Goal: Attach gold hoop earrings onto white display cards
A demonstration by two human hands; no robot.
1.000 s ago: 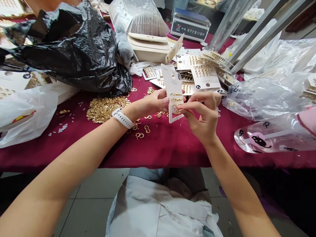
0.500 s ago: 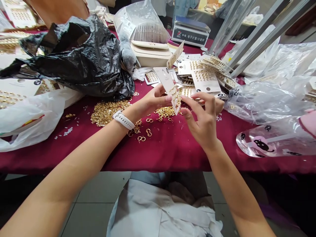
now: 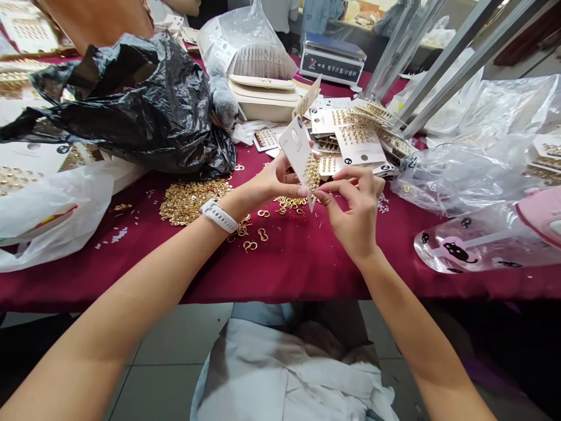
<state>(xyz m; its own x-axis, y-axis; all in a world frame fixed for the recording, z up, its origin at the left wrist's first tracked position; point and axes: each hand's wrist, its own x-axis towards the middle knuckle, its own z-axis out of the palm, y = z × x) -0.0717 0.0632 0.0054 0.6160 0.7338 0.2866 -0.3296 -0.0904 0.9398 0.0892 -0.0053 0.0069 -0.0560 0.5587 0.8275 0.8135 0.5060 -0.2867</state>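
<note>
Left hand: wrapped around the lower part of the white card, thumb at the near edge, fingers behind. Grip looks snug, probably kept low to steady the working end.
White card: up off the dark red cloth, between the 2 hands, tilted, gold pieces along the lower part. Likely angled to face the right hand.
Right hand: thumb and index tips almost together at the card's lower edge, other fingers loosely curled. Can't tell if pinching a tiny piece or just touching, tbh.
Gold pile: heaped just past the left forearm, maybe for easy reach.
Loose hoops: scattered near the left wrist, no real order.
Other cards: stacked messily beyond the right hand, guessing to stay close without crowding.
Clear bottle: lying sideways at right, presumably parked off the working spot.
</note>
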